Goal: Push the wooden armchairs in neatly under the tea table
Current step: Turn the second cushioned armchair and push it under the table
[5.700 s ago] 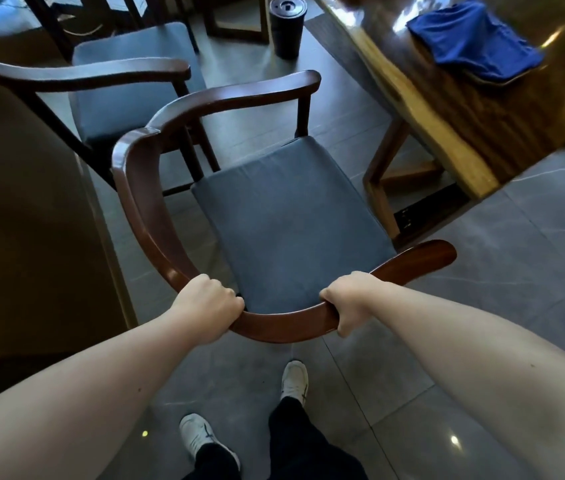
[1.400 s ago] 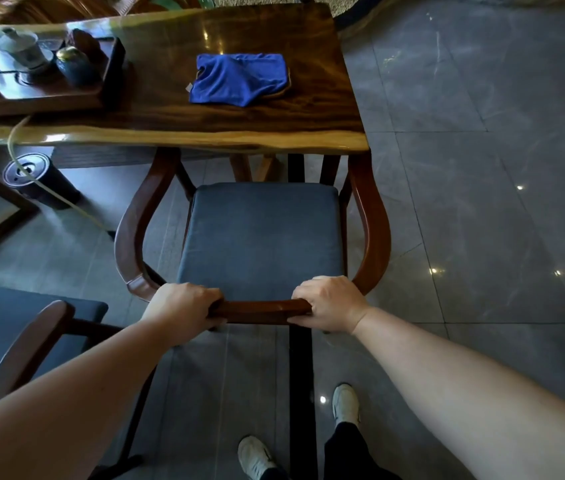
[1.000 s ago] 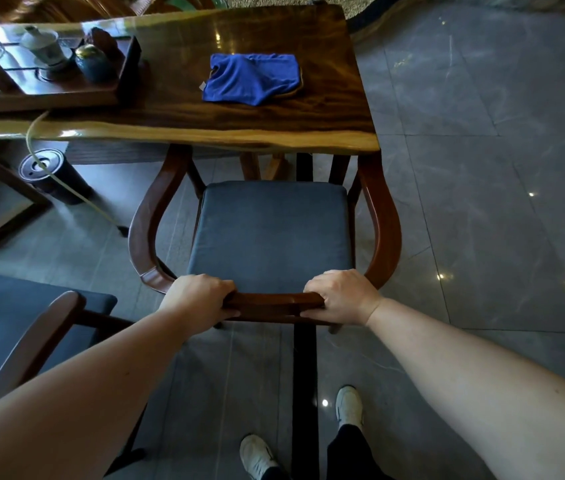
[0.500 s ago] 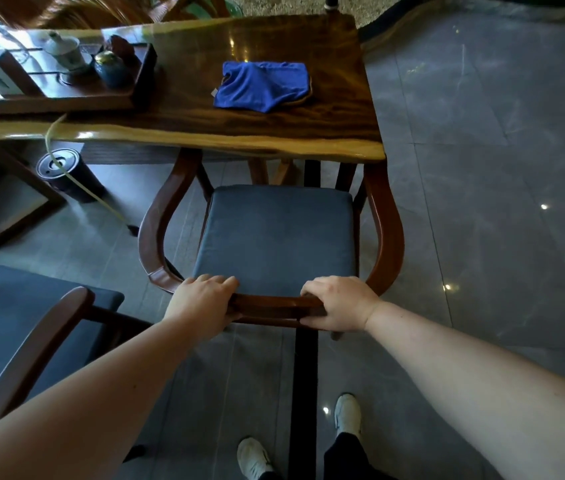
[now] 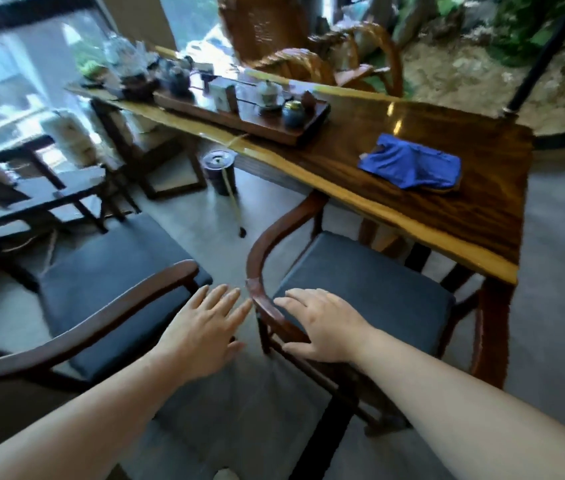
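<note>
A wooden armchair (image 5: pixel 360 292) with a dark blue seat cushion stands at the tea table (image 5: pixel 395 161), its front tucked under the table's right end. My right hand (image 5: pixel 322 323) hovers open over its curved back rail, fingers spread. My left hand (image 5: pixel 204 327) is open in the gap between the two chairs, holding nothing. A second armchair (image 5: pixel 107 282) with the same cushion stands to the left, away from the table, with its curved arm rail towards me.
A blue cloth (image 5: pixel 412 166) lies on the table's right end. A wooden tea tray (image 5: pixel 308 128) with cups and pots sits further left. A dark cylindrical bin (image 5: pixel 220 171) with a cable stands on the floor under the table. More dark chairs (image 5: pixel 31 188) stand at the left.
Both hands have let go of the pushed-in chair's back rail and opened. My view has swung left and up, bringing the second chair and more of the table into sight.
</note>
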`<move>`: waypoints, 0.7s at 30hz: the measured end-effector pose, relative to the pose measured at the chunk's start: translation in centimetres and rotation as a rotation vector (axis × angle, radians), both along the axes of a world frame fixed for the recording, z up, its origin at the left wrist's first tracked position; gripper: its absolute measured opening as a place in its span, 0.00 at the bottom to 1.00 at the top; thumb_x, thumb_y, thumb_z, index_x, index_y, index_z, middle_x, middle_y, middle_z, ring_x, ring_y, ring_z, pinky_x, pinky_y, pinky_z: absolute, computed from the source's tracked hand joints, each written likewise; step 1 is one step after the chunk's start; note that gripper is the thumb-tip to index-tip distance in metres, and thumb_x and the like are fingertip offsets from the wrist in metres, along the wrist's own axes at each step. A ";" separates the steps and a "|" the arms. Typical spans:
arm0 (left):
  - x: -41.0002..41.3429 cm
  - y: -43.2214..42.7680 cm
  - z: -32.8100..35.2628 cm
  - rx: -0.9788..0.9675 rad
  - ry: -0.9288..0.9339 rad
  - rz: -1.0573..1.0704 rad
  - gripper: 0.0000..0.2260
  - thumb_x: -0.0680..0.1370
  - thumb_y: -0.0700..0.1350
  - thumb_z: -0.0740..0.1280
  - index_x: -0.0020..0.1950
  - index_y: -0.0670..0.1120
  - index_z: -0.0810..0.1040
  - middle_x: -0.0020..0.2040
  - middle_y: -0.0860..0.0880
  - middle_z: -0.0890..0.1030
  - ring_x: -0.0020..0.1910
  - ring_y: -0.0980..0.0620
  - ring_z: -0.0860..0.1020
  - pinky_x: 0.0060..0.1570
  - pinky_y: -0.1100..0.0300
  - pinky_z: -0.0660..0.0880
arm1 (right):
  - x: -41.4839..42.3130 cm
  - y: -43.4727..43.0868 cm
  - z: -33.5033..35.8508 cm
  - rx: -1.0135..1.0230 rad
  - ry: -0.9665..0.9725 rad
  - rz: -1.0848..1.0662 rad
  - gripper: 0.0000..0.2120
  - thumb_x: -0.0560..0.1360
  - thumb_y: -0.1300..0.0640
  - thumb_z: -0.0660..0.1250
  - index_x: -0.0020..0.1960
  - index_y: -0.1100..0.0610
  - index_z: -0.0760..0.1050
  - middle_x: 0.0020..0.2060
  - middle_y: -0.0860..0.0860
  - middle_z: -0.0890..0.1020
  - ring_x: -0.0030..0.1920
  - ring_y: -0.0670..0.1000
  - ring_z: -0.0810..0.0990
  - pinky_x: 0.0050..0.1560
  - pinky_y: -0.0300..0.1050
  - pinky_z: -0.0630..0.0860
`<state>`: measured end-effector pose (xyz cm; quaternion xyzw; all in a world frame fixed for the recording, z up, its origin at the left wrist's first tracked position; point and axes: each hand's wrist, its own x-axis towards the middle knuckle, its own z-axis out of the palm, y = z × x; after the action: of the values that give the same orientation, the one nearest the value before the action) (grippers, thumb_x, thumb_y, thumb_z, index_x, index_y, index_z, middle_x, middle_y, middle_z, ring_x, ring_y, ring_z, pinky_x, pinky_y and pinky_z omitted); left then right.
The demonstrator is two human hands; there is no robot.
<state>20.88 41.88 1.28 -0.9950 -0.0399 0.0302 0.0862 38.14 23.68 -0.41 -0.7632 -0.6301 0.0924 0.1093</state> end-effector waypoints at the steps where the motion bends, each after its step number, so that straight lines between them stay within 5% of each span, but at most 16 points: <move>1: -0.9 0.7 0.3 -0.003 -0.007 0.042 0.33 0.68 0.61 0.73 0.67 0.45 0.73 0.64 0.40 0.77 0.63 0.38 0.74 0.61 0.39 0.72 | -0.2 1.2 0.1 0.008 -0.011 0.026 0.36 0.74 0.39 0.69 0.75 0.53 0.63 0.71 0.56 0.70 0.69 0.56 0.68 0.69 0.52 0.63; 21: -20.7 19.3 -0.2 0.005 0.074 0.547 0.31 0.60 0.59 0.79 0.57 0.44 0.80 0.52 0.44 0.83 0.52 0.42 0.80 0.51 0.46 0.78 | -12.1 26.1 -2.4 -0.187 -0.045 0.338 0.35 0.72 0.39 0.69 0.73 0.51 0.63 0.70 0.54 0.69 0.66 0.57 0.70 0.66 0.52 0.65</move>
<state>0.19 61.13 1.08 -0.9452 -0.3041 0.0886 0.0788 26.02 49.76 -2.77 -0.6554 -0.7401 0.1505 0.0068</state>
